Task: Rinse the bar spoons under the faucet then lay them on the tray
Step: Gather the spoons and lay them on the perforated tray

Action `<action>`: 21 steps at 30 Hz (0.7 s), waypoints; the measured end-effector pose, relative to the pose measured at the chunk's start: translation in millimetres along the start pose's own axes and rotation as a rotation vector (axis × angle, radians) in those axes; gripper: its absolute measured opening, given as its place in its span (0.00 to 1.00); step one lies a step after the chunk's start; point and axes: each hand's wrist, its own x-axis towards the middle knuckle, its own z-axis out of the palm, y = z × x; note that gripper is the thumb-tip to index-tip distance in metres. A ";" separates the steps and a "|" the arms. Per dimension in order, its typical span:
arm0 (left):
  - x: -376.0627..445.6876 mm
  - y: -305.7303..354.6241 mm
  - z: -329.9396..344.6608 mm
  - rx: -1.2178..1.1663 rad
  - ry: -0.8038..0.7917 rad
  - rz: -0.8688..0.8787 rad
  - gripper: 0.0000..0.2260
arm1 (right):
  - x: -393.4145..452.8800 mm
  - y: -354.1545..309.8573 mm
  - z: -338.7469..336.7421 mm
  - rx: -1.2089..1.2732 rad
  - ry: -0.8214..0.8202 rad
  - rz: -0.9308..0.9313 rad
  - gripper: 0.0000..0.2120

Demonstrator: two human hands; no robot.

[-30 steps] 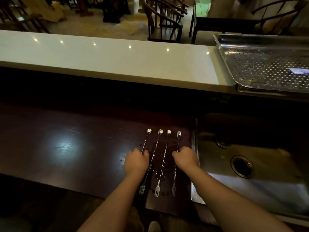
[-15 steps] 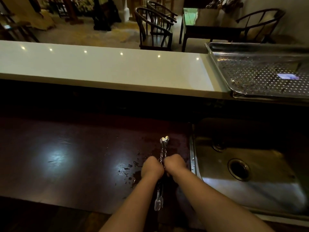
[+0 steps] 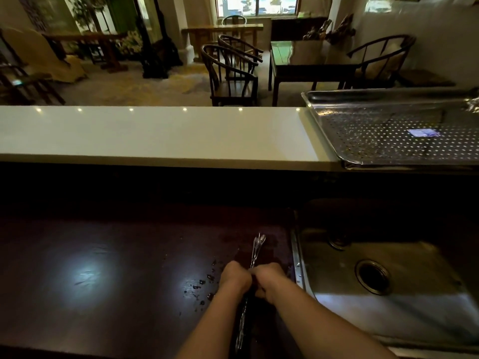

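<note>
Your perforated steel tray (image 3: 388,141) sits on the pale upper counter, well beyond and above the sink (image 3: 388,307), which lies just to your right. No faucet shows from here. On the dark worktop (image 3: 103,268), your left hand (image 3: 235,277) and right hand (image 3: 267,278) press together, fingers curled round the gathered bar spoons (image 3: 256,248). Their long axis runs straight away from you, bowls far. The right hand is nearer the sink.
</note>
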 end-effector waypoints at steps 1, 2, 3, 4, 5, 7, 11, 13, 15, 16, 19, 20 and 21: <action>-0.6 0.9 -0.1 -0.017 -0.006 0.003 0.12 | -0.9 0.2 0.8 0.010 -0.006 0.000 0.02; -0.9 1.0 0.0 -0.058 -0.006 0.002 0.12 | -1.7 0.0 1.4 0.020 -0.011 -0.001 0.02; -1.4 1.2 -0.2 -0.127 -0.014 -0.009 0.13 | -1.6 0.8 2.0 0.030 -0.018 -0.002 0.05; -2.4 0.6 0.0 -0.187 -0.015 -0.013 0.13 | -1.3 1.5 2.4 0.042 -0.025 -0.003 0.07; -4.1 0.2 -0.1 -0.221 -0.012 -0.011 0.14 | -1.8 1.9 2.6 0.050 -0.029 -0.007 0.09; -9.5 -1.5 0.3 -0.256 -0.020 0.007 0.14 | -3.6 3.0 2.3 0.058 -0.032 -0.020 0.09; -21.2 -3.1 0.7 -0.335 -0.054 0.093 0.14 | -10.1 1.7 0.6 0.022 0.025 -0.118 0.10; -27.6 1.1 -0.7 -0.361 -0.051 0.127 0.12 | -13.2 -2.0 -1.4 0.002 0.067 -0.186 0.15; -34.7 9.9 -4.2 -0.393 -0.026 0.172 0.11 | -19.7 -10.5 -4.5 -0.004 0.093 -0.259 0.15; -39.1 15.9 -6.9 -0.401 -0.008 0.197 0.11 | -24.3 -15.9 -7.3 -0.007 0.102 -0.298 0.14; -51.8 34.8 -18.4 -0.392 0.033 0.276 0.11 | -41.3 -33.4 -20.7 -0.015 0.113 -0.431 0.09; -56.8 41.8 -22.7 -0.385 0.043 0.309 0.11 | -47.3 -39.7 -26.3 -0.019 0.118 -0.474 0.06; -62.2 49.6 -27.2 -0.371 0.063 0.342 0.10 | -53.1 -46.2 -32.5 -0.026 0.126 -0.519 0.05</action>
